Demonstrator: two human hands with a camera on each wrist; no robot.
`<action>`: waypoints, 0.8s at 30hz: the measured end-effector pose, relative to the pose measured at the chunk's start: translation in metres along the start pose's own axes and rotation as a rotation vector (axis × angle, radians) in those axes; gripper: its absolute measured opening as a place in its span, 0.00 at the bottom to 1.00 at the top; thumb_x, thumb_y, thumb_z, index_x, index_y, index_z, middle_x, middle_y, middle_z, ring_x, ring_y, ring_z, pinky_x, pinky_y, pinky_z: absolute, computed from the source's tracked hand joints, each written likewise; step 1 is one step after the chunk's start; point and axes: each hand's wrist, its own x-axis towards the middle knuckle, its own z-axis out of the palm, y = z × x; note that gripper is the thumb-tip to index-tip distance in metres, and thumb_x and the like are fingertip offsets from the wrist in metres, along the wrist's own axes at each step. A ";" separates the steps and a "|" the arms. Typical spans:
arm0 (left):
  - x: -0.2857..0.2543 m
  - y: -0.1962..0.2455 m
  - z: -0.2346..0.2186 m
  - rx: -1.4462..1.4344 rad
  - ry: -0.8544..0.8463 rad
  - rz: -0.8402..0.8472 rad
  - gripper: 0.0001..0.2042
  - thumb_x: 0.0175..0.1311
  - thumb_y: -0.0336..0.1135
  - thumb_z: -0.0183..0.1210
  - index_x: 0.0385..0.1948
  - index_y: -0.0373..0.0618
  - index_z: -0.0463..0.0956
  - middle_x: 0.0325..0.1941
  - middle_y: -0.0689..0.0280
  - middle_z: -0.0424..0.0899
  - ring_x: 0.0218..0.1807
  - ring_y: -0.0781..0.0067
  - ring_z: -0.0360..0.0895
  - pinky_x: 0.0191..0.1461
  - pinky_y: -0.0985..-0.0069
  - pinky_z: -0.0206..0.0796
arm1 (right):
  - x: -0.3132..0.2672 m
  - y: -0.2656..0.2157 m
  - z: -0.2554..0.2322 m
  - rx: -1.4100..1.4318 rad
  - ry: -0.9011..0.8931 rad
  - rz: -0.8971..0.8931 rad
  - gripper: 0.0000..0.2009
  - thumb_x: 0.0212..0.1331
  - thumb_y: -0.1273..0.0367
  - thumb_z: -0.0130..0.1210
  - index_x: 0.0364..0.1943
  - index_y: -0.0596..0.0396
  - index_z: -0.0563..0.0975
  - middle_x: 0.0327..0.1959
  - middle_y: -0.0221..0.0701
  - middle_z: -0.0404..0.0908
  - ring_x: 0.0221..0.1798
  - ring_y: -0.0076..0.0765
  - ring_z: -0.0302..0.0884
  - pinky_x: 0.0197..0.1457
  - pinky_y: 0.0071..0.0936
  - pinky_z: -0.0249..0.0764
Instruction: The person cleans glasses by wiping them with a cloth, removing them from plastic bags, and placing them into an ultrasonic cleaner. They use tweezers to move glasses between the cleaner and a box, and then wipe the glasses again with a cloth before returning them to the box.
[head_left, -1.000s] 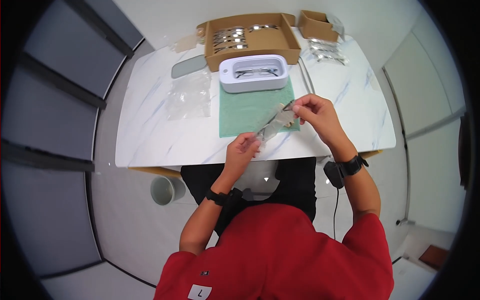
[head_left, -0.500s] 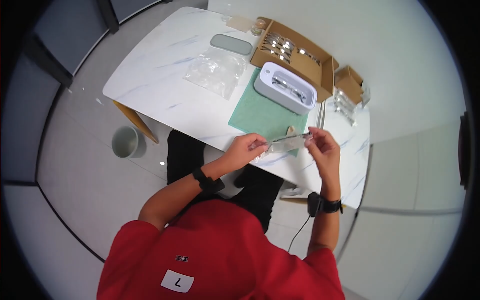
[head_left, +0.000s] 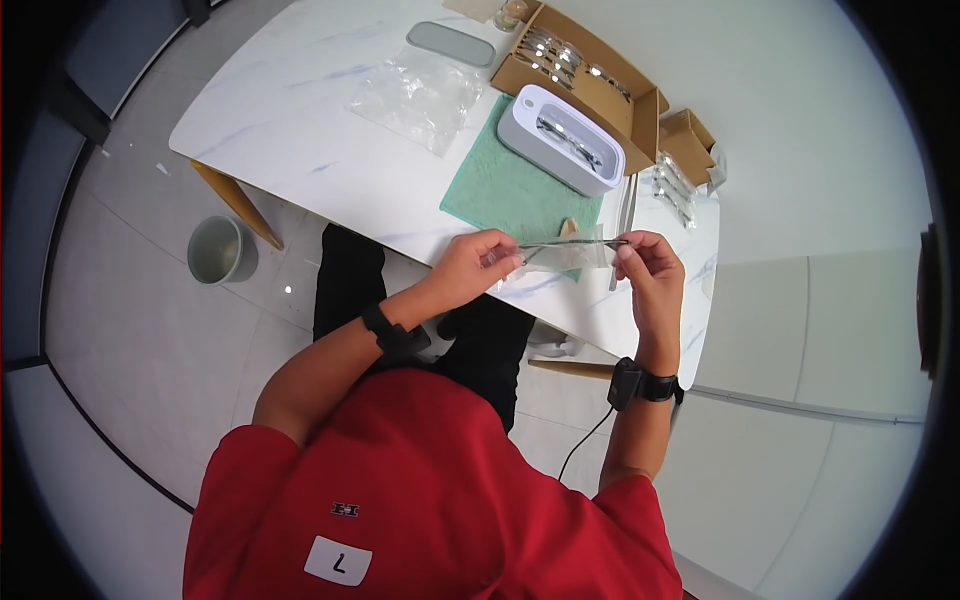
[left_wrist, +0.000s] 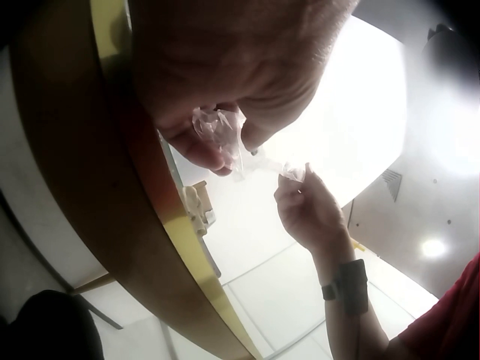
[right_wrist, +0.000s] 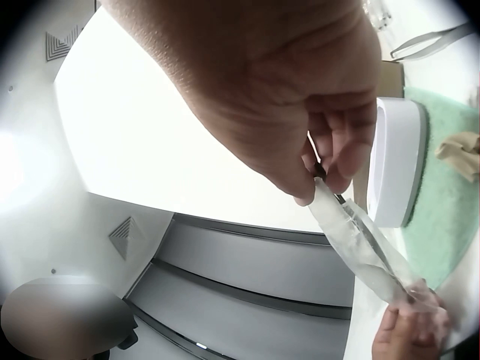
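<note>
A pair of dark-framed glasses in a clear plastic sleeve [head_left: 572, 254] is stretched between both hands over the table's front edge. The left hand [head_left: 472, 268] pinches the sleeve's left end; in the left wrist view crumpled plastic [left_wrist: 219, 129] shows between its fingers. At the other end, the right hand [head_left: 652, 282] pinches the dark tip of the glasses and the sleeve's edge, as the right wrist view shows with the sleeve [right_wrist: 352, 238] hanging below the fingertips. Another pair of glasses [head_left: 570, 143] lies in the white cleaner tub [head_left: 512, 140].
Under the tub lies a green cloth [head_left: 485, 190] with a small beige item [head_left: 569, 227]. Behind are a cardboard tray [head_left: 645, 120] of glasses, a smaller box [head_left: 684, 140] and wrapped pairs [head_left: 673, 190]. Left are a grey lid [head_left: 450, 43], plastic bags [head_left: 415, 98] and, on the floor, a bin [head_left: 222, 250].
The head view has turned and shifted. The sleeve with the glasses has gone from slanted to nearly level between the hands, and both hands keep their hold on it.
</note>
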 end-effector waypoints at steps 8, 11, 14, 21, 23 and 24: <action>0.001 -0.003 0.000 0.022 0.003 0.008 0.09 0.69 0.28 0.62 0.47 0.35 0.79 0.37 0.66 0.84 0.35 0.84 0.80 0.39 0.81 0.74 | 0.000 0.002 0.005 -0.038 -0.028 -0.004 0.08 0.63 0.73 0.64 0.44 0.61 0.80 0.36 0.29 0.83 0.35 0.20 0.76 0.37 0.19 0.72; 0.002 -0.005 0.002 -0.008 0.043 0.031 0.12 0.66 0.33 0.66 0.44 0.35 0.79 0.32 0.66 0.84 0.32 0.81 0.77 0.37 0.77 0.72 | 0.000 0.004 0.004 -0.063 -0.044 0.009 0.09 0.63 0.74 0.64 0.45 0.61 0.80 0.37 0.29 0.83 0.35 0.19 0.76 0.37 0.19 0.72; 0.002 -0.006 0.002 -0.007 0.048 0.030 0.12 0.66 0.33 0.66 0.44 0.36 0.80 0.33 0.65 0.84 0.32 0.80 0.77 0.38 0.77 0.72 | 0.000 0.000 0.001 -0.095 -0.087 0.014 0.12 0.61 0.75 0.65 0.48 0.59 0.81 0.36 0.26 0.83 0.34 0.16 0.75 0.37 0.16 0.72; 0.001 -0.003 -0.003 0.072 -0.001 0.032 0.08 0.69 0.27 0.62 0.45 0.34 0.78 0.37 0.66 0.83 0.35 0.83 0.79 0.39 0.80 0.74 | 0.005 -0.007 -0.005 -0.187 -0.197 0.092 0.12 0.61 0.75 0.65 0.49 0.59 0.83 0.31 0.22 0.81 0.34 0.14 0.74 0.39 0.15 0.71; 0.001 -0.003 -0.003 0.067 -0.012 0.033 0.08 0.68 0.26 0.63 0.44 0.34 0.78 0.37 0.66 0.83 0.35 0.84 0.79 0.39 0.80 0.73 | 0.008 -0.008 -0.004 -0.211 -0.185 0.098 0.12 0.61 0.75 0.65 0.49 0.59 0.83 0.31 0.22 0.81 0.34 0.14 0.74 0.39 0.15 0.70; 0.001 -0.002 -0.003 0.043 -0.012 0.024 0.08 0.68 0.26 0.63 0.44 0.34 0.77 0.37 0.66 0.83 0.35 0.84 0.79 0.39 0.80 0.73 | 0.010 -0.007 -0.003 -0.207 -0.185 0.094 0.12 0.61 0.75 0.65 0.49 0.59 0.83 0.32 0.22 0.81 0.34 0.14 0.74 0.39 0.15 0.70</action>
